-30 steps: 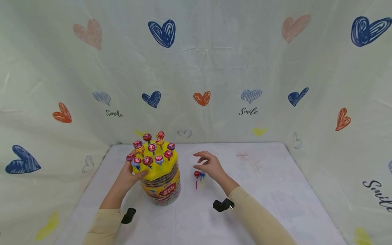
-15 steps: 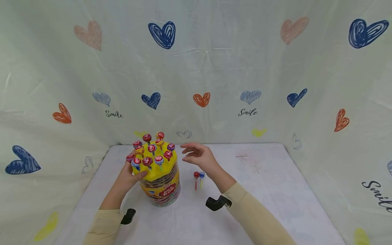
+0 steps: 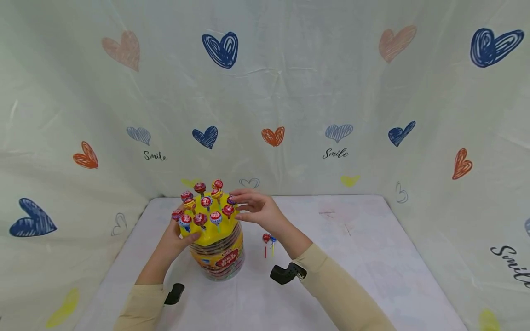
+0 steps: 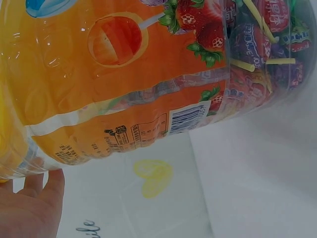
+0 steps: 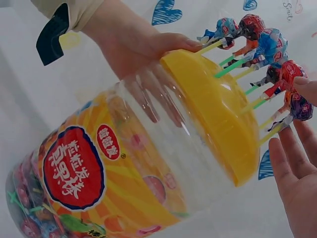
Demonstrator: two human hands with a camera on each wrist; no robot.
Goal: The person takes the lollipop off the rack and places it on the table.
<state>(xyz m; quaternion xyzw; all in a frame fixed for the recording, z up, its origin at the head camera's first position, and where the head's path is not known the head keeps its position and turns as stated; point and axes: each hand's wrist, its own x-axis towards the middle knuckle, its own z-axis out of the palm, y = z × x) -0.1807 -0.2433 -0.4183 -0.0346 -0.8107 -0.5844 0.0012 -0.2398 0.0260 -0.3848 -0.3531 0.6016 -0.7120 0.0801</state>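
Observation:
A clear candy jar (image 3: 217,261) with a yellow lid (image 3: 212,236) stands on the table, several wrapped lollipops upright in the lid. My left hand (image 3: 170,243) grips the jar at its top, thumb on the lid's near edge and fingers around the far side. At the lid's right edge, my right hand (image 3: 265,212) reaches in with extended fingers. Between its thumb and fingers, a purple lollipop (image 5: 302,108) shows in the right wrist view, fingertips right at its wrapper and stick. More wrapped candies (image 4: 250,44) fill the jar's bottom in the left wrist view.
Two lollipops, one red (image 3: 266,237) and one blue (image 3: 273,239), lie side by side on the white table (image 3: 352,276), below my right forearm. A pale curtain (image 3: 290,92) printed with hearts hangs behind and around the table.
My right hand has moved left and up, from above the two loose lollipops to the lollipops at the lid's right edge. My left hand keeps its hold on the jar.

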